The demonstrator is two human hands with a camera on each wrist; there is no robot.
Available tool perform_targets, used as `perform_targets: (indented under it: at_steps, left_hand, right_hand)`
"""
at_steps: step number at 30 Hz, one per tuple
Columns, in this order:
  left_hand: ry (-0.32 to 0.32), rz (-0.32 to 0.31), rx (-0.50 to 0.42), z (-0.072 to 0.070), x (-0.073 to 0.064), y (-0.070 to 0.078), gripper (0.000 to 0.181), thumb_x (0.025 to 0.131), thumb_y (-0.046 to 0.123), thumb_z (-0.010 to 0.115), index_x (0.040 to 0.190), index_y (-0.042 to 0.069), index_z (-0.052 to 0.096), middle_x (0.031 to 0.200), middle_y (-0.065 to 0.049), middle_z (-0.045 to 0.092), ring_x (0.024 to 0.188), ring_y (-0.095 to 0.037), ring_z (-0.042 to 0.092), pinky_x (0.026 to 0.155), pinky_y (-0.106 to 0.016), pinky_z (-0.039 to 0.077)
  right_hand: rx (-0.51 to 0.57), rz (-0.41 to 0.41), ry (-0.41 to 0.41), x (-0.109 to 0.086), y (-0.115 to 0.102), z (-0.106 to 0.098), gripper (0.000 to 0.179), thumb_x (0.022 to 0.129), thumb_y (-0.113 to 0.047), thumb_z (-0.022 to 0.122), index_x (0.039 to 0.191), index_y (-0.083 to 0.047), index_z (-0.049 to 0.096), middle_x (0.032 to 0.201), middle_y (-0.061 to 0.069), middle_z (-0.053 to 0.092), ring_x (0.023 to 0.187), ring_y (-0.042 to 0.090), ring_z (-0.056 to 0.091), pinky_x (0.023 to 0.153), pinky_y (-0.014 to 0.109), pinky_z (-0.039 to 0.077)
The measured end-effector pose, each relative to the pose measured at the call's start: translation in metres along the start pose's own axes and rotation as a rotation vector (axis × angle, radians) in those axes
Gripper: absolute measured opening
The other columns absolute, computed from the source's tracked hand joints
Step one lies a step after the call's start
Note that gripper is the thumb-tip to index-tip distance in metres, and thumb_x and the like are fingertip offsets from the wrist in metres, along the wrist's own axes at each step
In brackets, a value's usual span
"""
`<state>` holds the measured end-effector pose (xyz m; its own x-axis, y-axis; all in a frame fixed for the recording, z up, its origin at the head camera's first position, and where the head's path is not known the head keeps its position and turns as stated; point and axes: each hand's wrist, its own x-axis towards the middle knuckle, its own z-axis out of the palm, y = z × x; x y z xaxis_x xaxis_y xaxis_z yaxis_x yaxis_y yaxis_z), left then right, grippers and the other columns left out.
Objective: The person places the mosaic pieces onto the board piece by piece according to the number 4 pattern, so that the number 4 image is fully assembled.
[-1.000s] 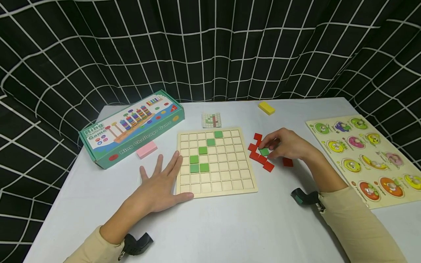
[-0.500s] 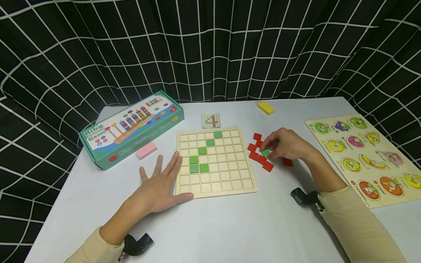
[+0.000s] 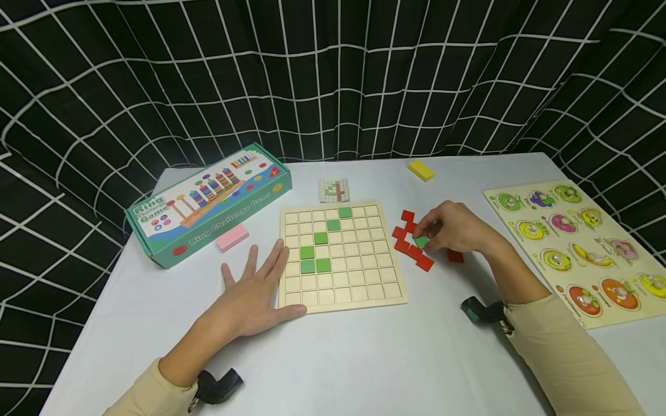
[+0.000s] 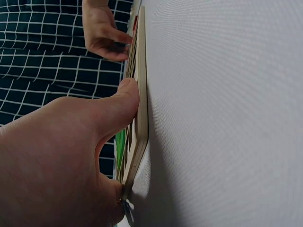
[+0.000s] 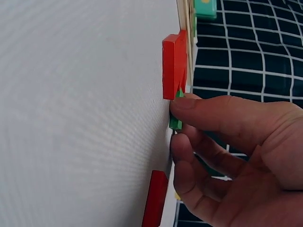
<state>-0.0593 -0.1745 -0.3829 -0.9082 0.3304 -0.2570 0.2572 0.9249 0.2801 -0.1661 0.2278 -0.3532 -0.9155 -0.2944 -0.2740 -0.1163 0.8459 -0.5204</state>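
Note:
The left hand [image 3: 250,300] lies spread with straight fingers at the near left corner of a wooden grid board [image 3: 359,278]; its thumb presses on the edge [image 4: 142,94] in the left wrist view. Several green square tiles [image 3: 321,238] sit in the board's cells. Right of the board, the right hand [image 3: 451,231] pinches a loose green tile [image 3: 420,242] low at the tabletop, partly hidden by the fingers. In the right wrist view its thumb lies along that green tile [image 5: 175,124]. Red tiles [image 3: 414,252] cluster beside it, and one more red tile [image 3: 455,256] lies under the palm side.
Behind the board is a small pattern card [image 3: 333,190]. A green game box [image 3: 208,202] and a pink block [image 3: 232,237] stand left, with a yellow block [image 3: 421,170] at the back. A fruit puzzle board [image 3: 577,248] lies right. Dark checked cloth [image 3: 338,75] hangs behind.
The pinched green tile has shifted slightly to the right and nearer. The left hand and the board stay in place.

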Motion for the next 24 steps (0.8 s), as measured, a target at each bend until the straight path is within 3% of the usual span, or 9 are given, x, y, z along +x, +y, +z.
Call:
perform_targets:
  at_steps: [24]
  left_hand:
    - [-0.003, -0.006, 0.011, 0.0011, 0.0014, 0.0000, 0.117, 0.086, 0.082, 0.059, 0.169, 0.017, 0.009, 0.177, 0.001, -0.002, 0.160, -0.048, -0.001, 0.105, -0.092, 0.002]
  right_hand:
    - [0.143, 0.042, 0.031, -0.0026, 0.0028, -0.0043, 0.028, 0.083, -0.009, 0.086, 0.110, -0.008, 0.082, 0.098, 0.010, 0.074, 0.089, 0.027, 0.060, 0.066, 0.030, 0.053]
